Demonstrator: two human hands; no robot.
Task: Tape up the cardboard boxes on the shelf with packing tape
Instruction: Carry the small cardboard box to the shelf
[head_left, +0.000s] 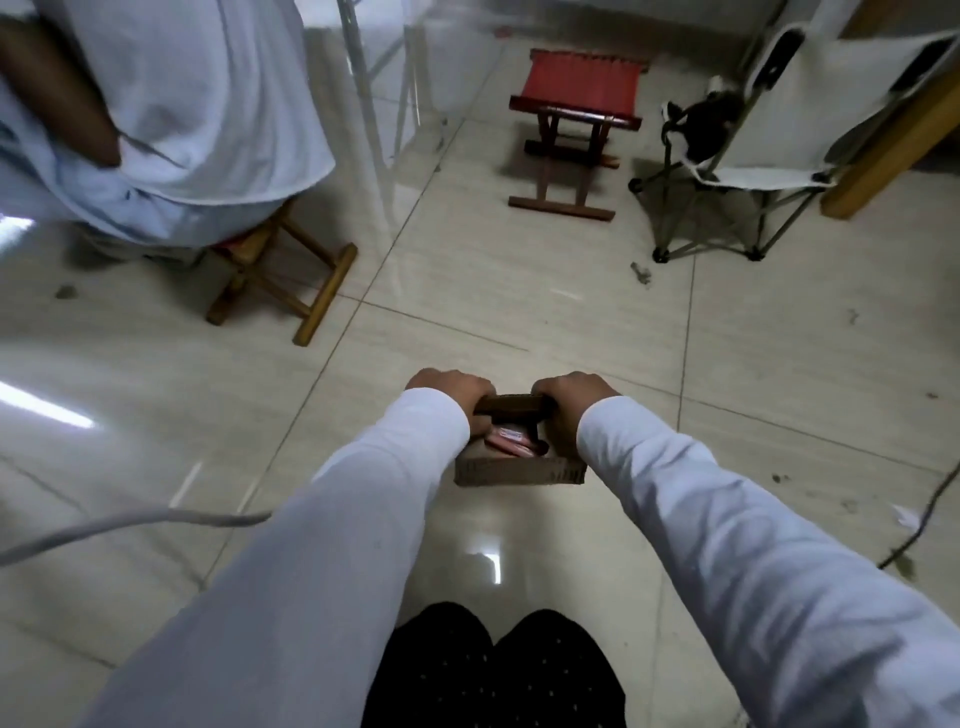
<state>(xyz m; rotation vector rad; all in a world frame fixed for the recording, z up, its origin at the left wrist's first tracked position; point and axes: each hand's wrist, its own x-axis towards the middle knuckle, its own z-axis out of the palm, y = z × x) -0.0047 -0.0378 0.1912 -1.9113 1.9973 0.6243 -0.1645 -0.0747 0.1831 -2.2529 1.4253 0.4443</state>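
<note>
A small open cardboard box is held out in front of me above the tiled floor. My left hand grips its left side and my right hand grips its right side, fingers curled over the far flap. Inside the box lies something pink, partly hidden by my wrists. No packing tape or shelf is in view.
A person in a white shirt sits on a wooden stool at the left. A red folding stool and a white camping chair stand ahead. A grey cable crosses the floor at the left, a dark cable at the right.
</note>
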